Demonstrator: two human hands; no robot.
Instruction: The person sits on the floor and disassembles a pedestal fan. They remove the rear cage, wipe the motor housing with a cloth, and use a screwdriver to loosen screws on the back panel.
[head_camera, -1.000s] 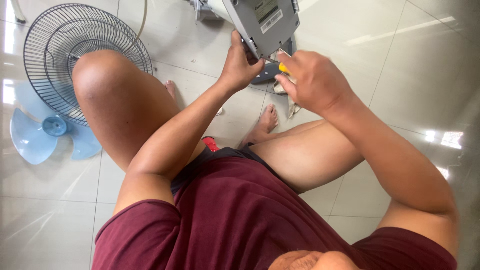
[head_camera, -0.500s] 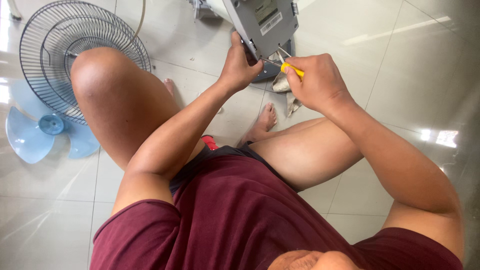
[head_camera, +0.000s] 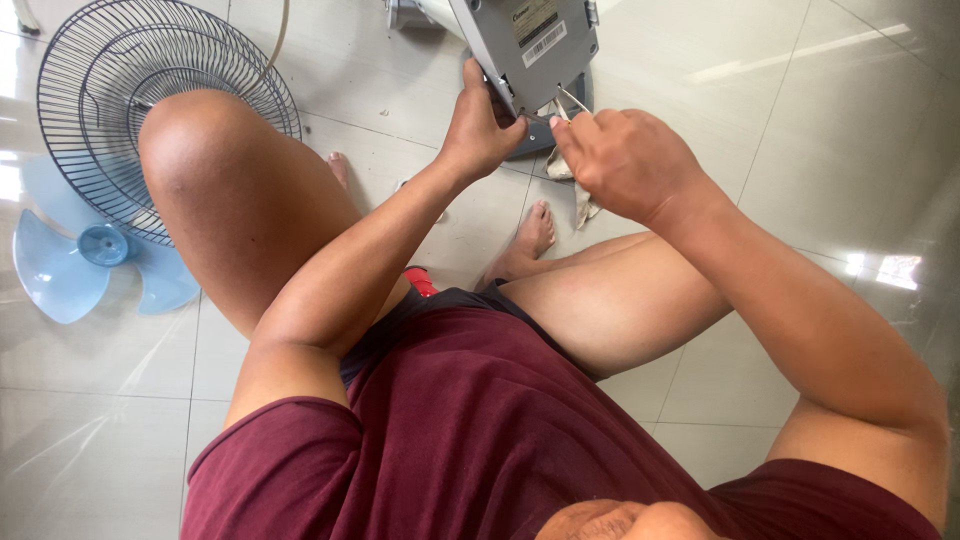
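Note:
I sit on a tiled floor with a grey fan housing (head_camera: 530, 40) tilted up in front of me. My left hand (head_camera: 478, 125) grips its lower edge and steadies it. My right hand (head_camera: 625, 160) is closed around a screwdriver whose yellow handle is hidden inside my fist now; only a bit of thin metal shaft (head_camera: 570, 100) shows at the housing's lower corner. Both hands are close together, almost touching.
A round wire fan guard (head_camera: 110, 70) lies on the floor at the upper left, with a light blue fan blade (head_camera: 70, 265) below it. A crumpled cloth (head_camera: 580, 200) lies by my right foot (head_camera: 525, 240). My bare knees flank the work area.
My right hand has turned and shifted slightly up and left toward the housing, so the yellow screwdriver handle seen earlier is now covered by my fingers. The left hand holds steady.

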